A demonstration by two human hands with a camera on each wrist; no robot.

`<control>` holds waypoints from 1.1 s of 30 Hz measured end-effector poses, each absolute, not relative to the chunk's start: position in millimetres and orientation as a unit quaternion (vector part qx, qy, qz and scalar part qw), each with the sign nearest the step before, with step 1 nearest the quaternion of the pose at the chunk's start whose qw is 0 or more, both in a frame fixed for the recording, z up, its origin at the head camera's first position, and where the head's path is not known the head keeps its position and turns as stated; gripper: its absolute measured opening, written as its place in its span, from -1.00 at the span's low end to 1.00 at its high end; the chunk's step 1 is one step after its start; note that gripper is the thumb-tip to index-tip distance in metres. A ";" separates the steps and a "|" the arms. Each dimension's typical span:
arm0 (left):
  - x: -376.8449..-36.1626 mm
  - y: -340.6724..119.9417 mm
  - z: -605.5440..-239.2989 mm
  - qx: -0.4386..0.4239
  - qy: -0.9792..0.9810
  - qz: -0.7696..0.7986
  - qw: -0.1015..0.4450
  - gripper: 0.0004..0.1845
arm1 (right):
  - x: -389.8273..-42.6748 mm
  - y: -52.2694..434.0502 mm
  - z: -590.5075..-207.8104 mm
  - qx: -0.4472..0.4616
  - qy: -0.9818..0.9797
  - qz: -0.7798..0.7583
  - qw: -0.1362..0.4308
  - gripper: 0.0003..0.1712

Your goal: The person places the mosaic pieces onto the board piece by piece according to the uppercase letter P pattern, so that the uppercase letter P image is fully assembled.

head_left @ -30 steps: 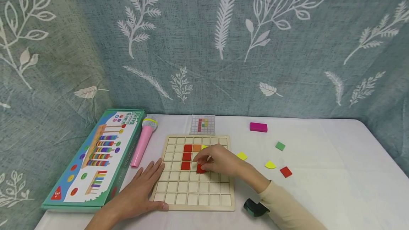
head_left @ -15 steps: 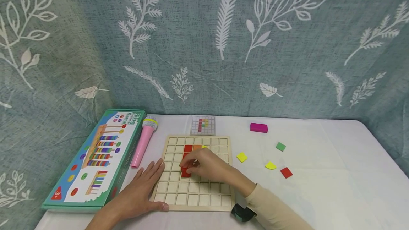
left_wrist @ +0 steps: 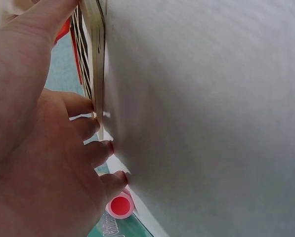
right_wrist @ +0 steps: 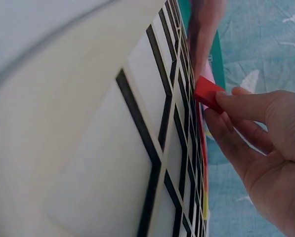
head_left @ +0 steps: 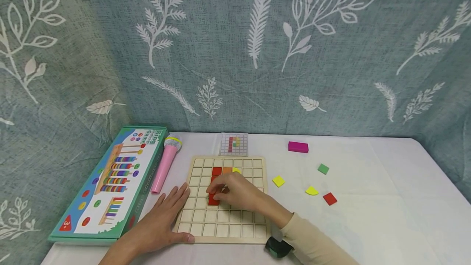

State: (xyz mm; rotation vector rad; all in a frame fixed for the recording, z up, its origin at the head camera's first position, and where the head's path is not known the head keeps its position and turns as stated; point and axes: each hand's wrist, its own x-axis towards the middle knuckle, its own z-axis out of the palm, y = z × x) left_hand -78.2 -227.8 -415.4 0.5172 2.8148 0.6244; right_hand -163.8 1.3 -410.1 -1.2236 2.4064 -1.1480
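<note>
A wooden grid board (head_left: 254, 230) lies on the white table. My left hand (head_left: 158, 220) rests along its left edge, fingers spread and thumb at the near corner. My right hand (head_left: 239, 191) is over the board and pinches a red square tile (right_wrist: 209, 93) between thumb and fingers; in the right wrist view it is tilted against the grid. Just beyond, a column of red tiles (head_left: 216, 171) sits in cells, partly hidden by my fingers. An orange tile (head_left: 227, 170) and a partly covered yellow piece (head_left: 237, 170) continue the far row to the right.
A small pattern card (head_left: 233, 144) lies behind the board. To the left are a pink microphone (head_left: 165, 167) and a game box (head_left: 114, 183). On the right lie a yellow square (head_left: 278, 181), yellow quarter-round (head_left: 311, 191), green tile (head_left: 323, 169), red tile (head_left: 330, 198) and magenta block (head_left: 298, 147).
My right hand has moved left across the board with the red tile, to the near end of the red column, and now barely shifts. The left hand has stayed put.
</note>
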 end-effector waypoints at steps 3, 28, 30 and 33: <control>-78.0 -227.7 -414.3 0.175 0.955 0.213 0.111 0.22 | -162.9 0.0 -411.3 -0.420 0.814 -0.386 0.108 -0.80; -77.7 -228.2 -413.0 0.184 0.953 0.214 0.113 0.19 | -155.9 -3.3 -403.7 -0.435 0.850 -0.284 0.088 -0.73; -77.6 -228.2 -413.4 0.181 0.953 0.216 0.112 0.20 | -156.0 0.3 -401.5 -0.435 0.849 -0.286 0.090 -0.75; -77.1 -227.7 -413.2 0.180 0.954 0.215 0.106 0.21 | -156.7 9.2 -397.2 -0.435 0.848 -0.290 0.088 -0.76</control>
